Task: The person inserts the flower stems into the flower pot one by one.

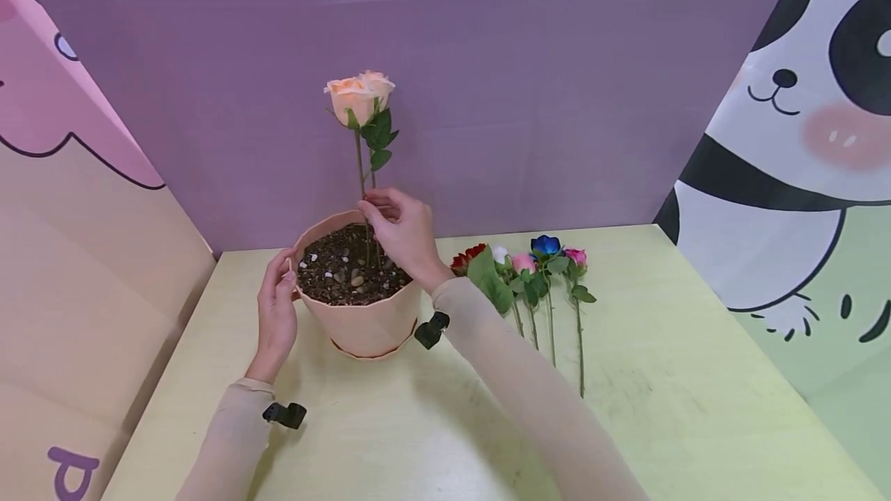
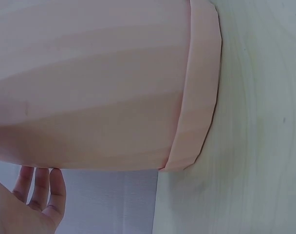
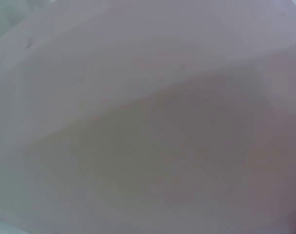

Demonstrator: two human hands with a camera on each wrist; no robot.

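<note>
Two peach roses (image 1: pixel 353 99) stand upright in the dark soil (image 1: pixel 334 261) of a pink flower pot (image 1: pixel 369 323), one partly behind the other. Just above the soil, my right hand (image 1: pixel 407 230) pinches a rose stem (image 1: pixel 360 157) between thumb and fingers. At the pot's left side, my left hand (image 1: pixel 277 308) rests against the rim. Its slightly bent fingers (image 2: pixel 57 192) touch the outer wall in the left wrist view; the thumb is hidden there. The blurred pot wall (image 3: pixel 153 126) fills most of the right wrist view, where no hand shows.
On the table (image 1: pixel 661 346), right of the pot, lie several roses: a red one (image 1: pixel 468 260), a blue one (image 1: pixel 545 245), pink ones and a white one. My right forearm crosses over near their stems. A purple backdrop (image 1: pixel 522 99) stands behind the table.
</note>
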